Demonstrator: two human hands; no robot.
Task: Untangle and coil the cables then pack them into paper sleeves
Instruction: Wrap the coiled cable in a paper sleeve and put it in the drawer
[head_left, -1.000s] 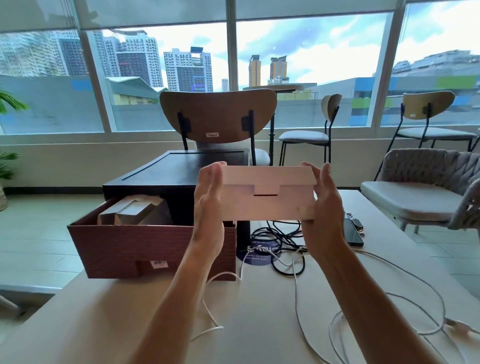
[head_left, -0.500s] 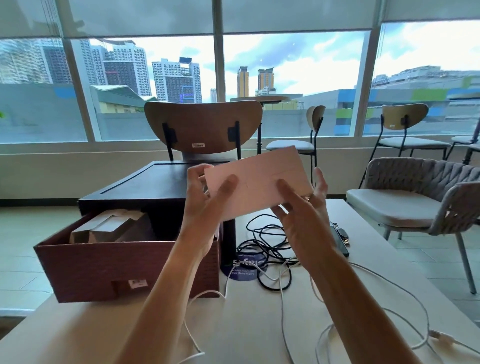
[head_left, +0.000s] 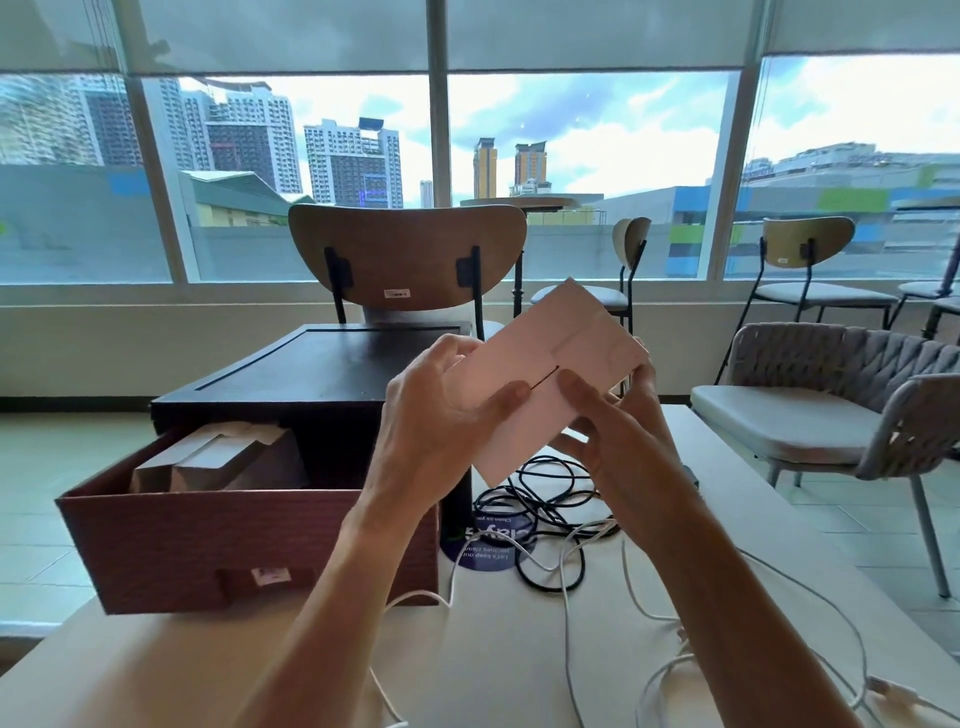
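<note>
I hold a flat, pale pink paper sleeve (head_left: 550, 364) in the air above the table, tilted up to the right. My left hand (head_left: 441, 415) grips its left end, thumb on the front. My right hand (head_left: 618, 431) holds the right end, thumb pressed near the slit in the middle. Below the sleeve a tangle of black cable (head_left: 545, 493) lies on the table. White cables (head_left: 639, 613) trail from that tangle toward the near right edge.
A dark red open box (head_left: 156, 540) holding more folded paper sleeves (head_left: 218, 457) stands at the left. Behind it is a black box (head_left: 322, 364). A round blue sticker (head_left: 488, 551) lies under the cables. Chairs stand behind and to the right of the beige table (head_left: 519, 665).
The sleeve was held level and facing me; both hands have since turned it so its right end tilts upward, and my thumbs have come onto its front.
</note>
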